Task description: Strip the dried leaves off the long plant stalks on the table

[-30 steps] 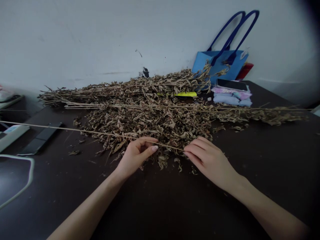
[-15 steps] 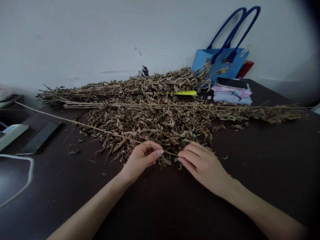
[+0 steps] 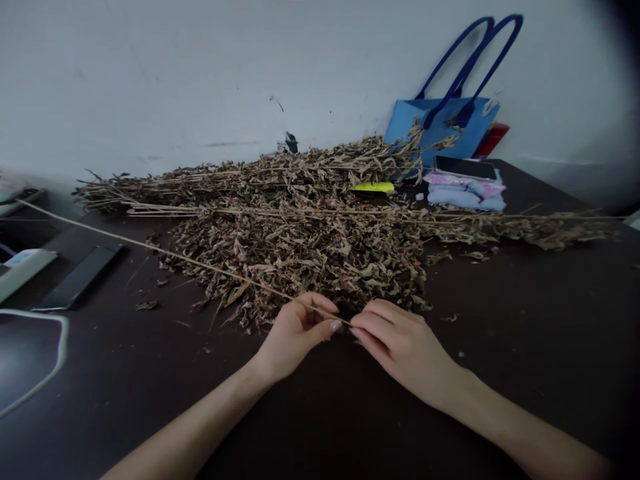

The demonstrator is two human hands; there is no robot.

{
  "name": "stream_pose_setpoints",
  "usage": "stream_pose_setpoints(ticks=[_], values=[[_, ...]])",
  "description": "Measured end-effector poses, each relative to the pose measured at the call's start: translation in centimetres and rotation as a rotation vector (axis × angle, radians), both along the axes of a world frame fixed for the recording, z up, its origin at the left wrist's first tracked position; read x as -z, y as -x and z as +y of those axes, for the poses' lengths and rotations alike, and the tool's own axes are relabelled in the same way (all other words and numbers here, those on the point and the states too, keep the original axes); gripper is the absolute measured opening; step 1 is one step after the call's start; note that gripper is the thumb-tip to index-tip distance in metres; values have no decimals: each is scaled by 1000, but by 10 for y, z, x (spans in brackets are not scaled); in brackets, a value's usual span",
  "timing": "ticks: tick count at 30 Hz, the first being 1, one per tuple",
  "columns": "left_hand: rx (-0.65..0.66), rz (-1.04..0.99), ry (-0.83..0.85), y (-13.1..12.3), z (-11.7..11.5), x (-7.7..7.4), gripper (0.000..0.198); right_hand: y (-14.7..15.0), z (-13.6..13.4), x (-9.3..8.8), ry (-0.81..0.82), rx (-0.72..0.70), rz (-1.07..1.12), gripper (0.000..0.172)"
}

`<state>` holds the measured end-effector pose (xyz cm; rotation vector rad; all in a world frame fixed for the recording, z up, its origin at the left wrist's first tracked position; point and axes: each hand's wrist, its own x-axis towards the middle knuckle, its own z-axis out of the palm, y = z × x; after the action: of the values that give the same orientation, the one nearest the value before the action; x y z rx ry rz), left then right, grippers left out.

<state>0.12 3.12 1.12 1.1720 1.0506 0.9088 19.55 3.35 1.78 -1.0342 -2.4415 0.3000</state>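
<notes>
Stalk (image 3: 187, 259) slants over the front left of the leaf heap (image 3: 310, 243) to its near edge, where the left hand (image 3: 293, 337) curls narrowly around it and the right hand (image 3: 400, 343) pinches it.

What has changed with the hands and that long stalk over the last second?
The left hand and right hand have moved toward the person and closer together. The stalk came along, shifting rightward, so its left end now shows. Both hands still pinch it. The bag and cloth stayed put.
</notes>
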Motion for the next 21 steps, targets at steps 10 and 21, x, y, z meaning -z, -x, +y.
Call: stream_pose_setpoints(ticks=[10,21], values=[[8,40,-7,2,3,-1,27,-1,4,-1,104,10,69,17],[-34,21,-31,0,3,-3,19,-5,4,-3,98,9,74,19]])
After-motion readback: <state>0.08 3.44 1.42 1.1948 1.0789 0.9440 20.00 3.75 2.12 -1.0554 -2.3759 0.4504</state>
